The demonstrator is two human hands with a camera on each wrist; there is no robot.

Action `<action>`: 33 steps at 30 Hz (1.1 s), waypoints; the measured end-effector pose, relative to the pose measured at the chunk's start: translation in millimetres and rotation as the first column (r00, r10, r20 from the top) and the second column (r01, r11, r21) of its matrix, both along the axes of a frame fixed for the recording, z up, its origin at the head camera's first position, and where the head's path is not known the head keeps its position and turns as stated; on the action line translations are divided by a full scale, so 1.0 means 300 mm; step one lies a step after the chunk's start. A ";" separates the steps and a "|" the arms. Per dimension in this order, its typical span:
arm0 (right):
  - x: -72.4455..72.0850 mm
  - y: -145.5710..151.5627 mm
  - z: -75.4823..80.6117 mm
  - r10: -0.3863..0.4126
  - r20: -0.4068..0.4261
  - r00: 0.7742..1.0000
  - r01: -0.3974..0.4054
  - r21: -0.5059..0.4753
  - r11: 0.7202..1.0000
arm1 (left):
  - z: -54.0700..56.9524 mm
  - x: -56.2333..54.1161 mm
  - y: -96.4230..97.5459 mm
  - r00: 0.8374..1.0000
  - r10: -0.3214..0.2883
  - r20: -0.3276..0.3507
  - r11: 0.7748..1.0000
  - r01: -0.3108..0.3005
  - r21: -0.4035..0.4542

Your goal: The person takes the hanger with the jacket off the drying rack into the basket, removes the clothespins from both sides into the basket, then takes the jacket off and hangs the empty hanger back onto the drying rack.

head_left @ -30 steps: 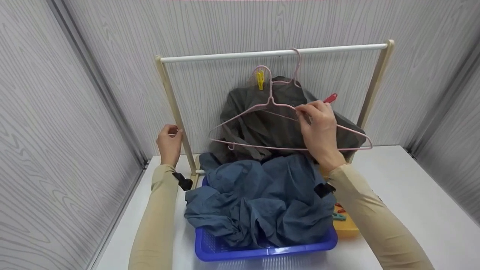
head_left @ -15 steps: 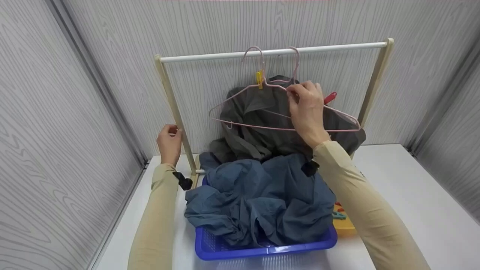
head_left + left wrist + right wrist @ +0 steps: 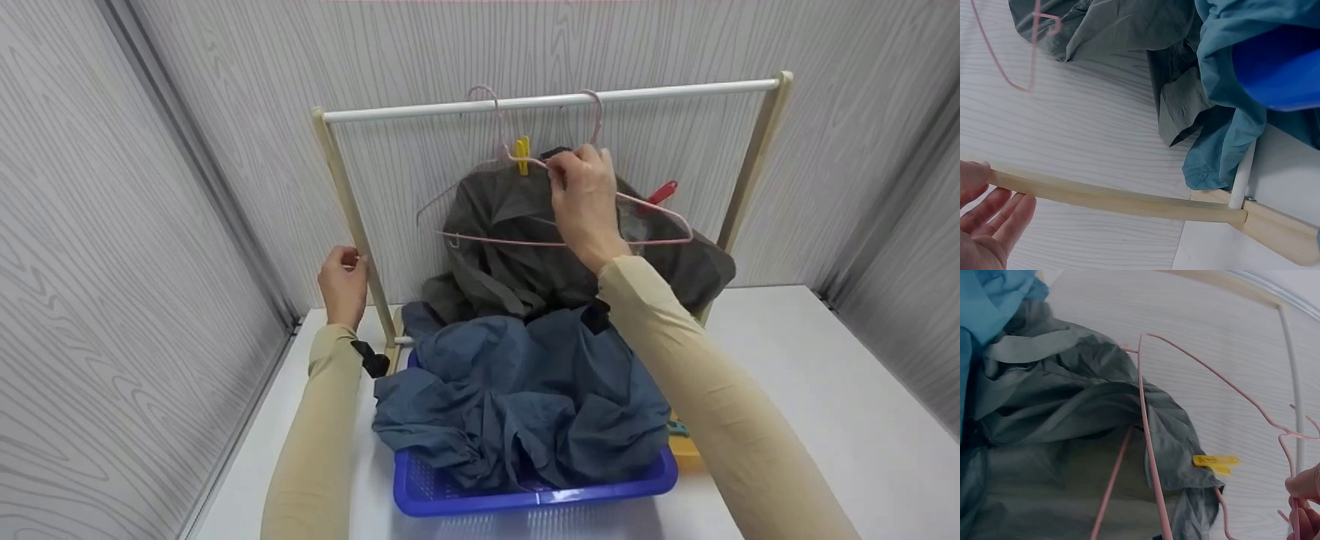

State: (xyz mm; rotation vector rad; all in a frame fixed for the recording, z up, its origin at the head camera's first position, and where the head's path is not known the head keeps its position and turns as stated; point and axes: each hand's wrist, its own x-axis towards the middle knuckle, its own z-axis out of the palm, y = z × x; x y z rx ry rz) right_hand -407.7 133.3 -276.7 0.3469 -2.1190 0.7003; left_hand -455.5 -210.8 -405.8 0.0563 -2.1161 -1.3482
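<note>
Between thumb and fingers, my right hand pinches the shoulder of a bare pink clothes hanger. Its hook crosses the white rail of the clothes rack; whether it bears on the rail I cannot tell. Behind it, a dark grey garment hangs on another pink hanger. A yellow clothespin and a red clothespin are on that garment. On the left, my left hand grips the rack's wooden post between thumb and fingers.
A blue basket heaped with a blue-grey garment stands in front of the rack. To its right, a yellow container with clothespins is partly hidden by my right sleeve. Patterned panels stand behind and at both sides.
My right hand has moved up and left with the bare hanger, its hook rising from below the rail to across it. The left hand has stayed on the post.
</note>
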 end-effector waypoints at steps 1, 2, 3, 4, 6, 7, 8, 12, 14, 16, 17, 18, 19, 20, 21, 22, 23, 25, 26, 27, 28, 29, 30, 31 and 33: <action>-0.004 -0.002 -0.010 0.009 0.003 1.000 -0.009 0.013 1.000 | -0.001 -0.001 0.004 1.000 0.003 0.005 1.000 -0.003 -0.003; -0.008 -0.003 -0.021 0.015 0.010 1.000 -0.015 0.027 1.000 | -0.003 -0.002 0.008 1.000 0.005 0.008 1.000 -0.005 -0.005; -0.011 -0.004 -0.032 0.022 0.016 1.000 -0.023 0.042 0.999 | -0.004 -0.004 0.012 1.000 0.006 0.010 1.000 -0.006 -0.007; -0.013 -0.004 -0.042 0.028 0.025 0.999 -0.029 0.061 0.998 | -0.004 -0.005 0.016 1.000 0.006 0.011 1.000 -0.006 -0.009; -0.016 -0.003 -0.056 0.029 0.045 0.999 -0.033 0.094 0.995 | -0.004 -0.006 0.023 1.000 0.008 0.010 1.000 -0.008 -0.017; -0.016 -0.002 -0.061 0.029 0.058 0.998 -0.035 0.102 0.994 | -0.003 -0.007 0.026 1.000 0.008 0.010 1.000 -0.008 -0.020; -0.016 -0.001 -0.064 0.029 0.070 0.997 -0.036 0.109 0.993 | -0.003 -0.008 0.028 1.000 0.008 0.008 1.000 -0.007 -0.022; -0.013 0.008 -0.065 0.029 0.108 0.994 -0.041 0.111 0.993 | 0.002 -0.009 0.032 1.000 0.007 0.009 1.000 -0.007 -0.021; -0.011 0.013 -0.064 0.030 0.124 0.992 -0.043 0.104 0.994 | 0.005 -0.007 0.033 1.000 0.003 0.015 1.000 -0.003 -0.014; -0.008 0.017 -0.066 0.026 0.140 0.990 -0.040 0.100 0.994 | 0.007 -0.005 0.034 1.000 0.005 0.018 1.000 -0.005 -0.004; -0.007 0.019 -0.067 0.026 0.149 0.989 -0.041 0.097 0.994 | 0.007 -0.004 0.034 1.000 0.004 0.020 1.000 -0.004 0.008; -0.006 0.021 -0.070 0.028 0.155 0.988 -0.043 0.094 0.995 | 0.007 -0.003 0.034 1.000 0.003 0.023 1.000 -0.004 0.020; -0.006 0.024 -0.073 0.029 0.158 0.987 -0.044 0.093 0.995 | 0.006 -0.001 0.034 1.000 0.001 0.026 0.999 -0.002 0.034; -0.006 0.027 -0.076 0.030 0.159 0.987 -0.046 0.096 0.994 | 0.005 0.000 0.034 1.000 -0.001 0.028 0.999 0.000 0.047; -0.007 0.030 -0.079 0.033 0.156 0.987 -0.048 0.099 0.994 | 0.004 0.001 0.034 0.999 -0.003 0.032 0.998 0.001 0.060; -0.008 0.033 -0.084 0.039 0.151 0.988 -0.054 0.100 0.994 | 0.003 0.003 0.032 0.999 -0.005 0.037 0.997 0.002 0.074; -0.007 0.036 -0.087 0.046 0.143 0.989 -0.061 0.102 0.993 | 0.003 0.006 0.030 0.999 -0.008 0.041 0.996 0.004 0.086; -0.003 0.043 -0.095 0.060 0.125 0.990 -0.074 0.112 0.991 | 0.002 0.012 0.023 0.999 -0.018 0.051 0.996 0.013 0.090; 0.001 0.047 -0.101 0.069 0.118 0.991 -0.083 0.115 0.990 | 0.002 0.017 0.019 0.998 -0.023 0.057 0.997 0.019 0.079; 0.007 0.052 -0.107 0.081 0.109 0.991 -0.094 0.120 0.988 | 0.002 0.022 0.015 0.997 -0.033 0.064 0.998 0.029 0.063; 0.015 0.058 -0.114 0.095 0.099 0.991 -0.107 0.128 0.986 | 0.001 0.028 0.010 0.996 -0.045 0.073 0.998 0.043 0.041; 0.025 0.064 -0.121 0.105 0.090 0.990 -0.117 0.142 0.983 | 0.000 0.035 0.004 0.995 -0.061 0.079 0.998 0.059 0.019; 0.034 0.072 -0.130 0.115 0.081 0.990 -0.127 0.155 0.980 | -0.001 0.042 -0.002 0.993 -0.075 0.087 0.997 0.076 -0.006; 0.046 0.079 -0.137 0.127 0.071 0.989 -0.137 0.169 0.976 | -0.003 0.050 -0.007 0.992 -0.088 0.093 0.995 0.091 -0.031; 0.072 0.095 -0.153 0.150 0.051 0.987 -0.157 0.192 0.969 | -0.010 0.067 -0.021 0.988 -0.114 0.109 0.989 0.123 -0.079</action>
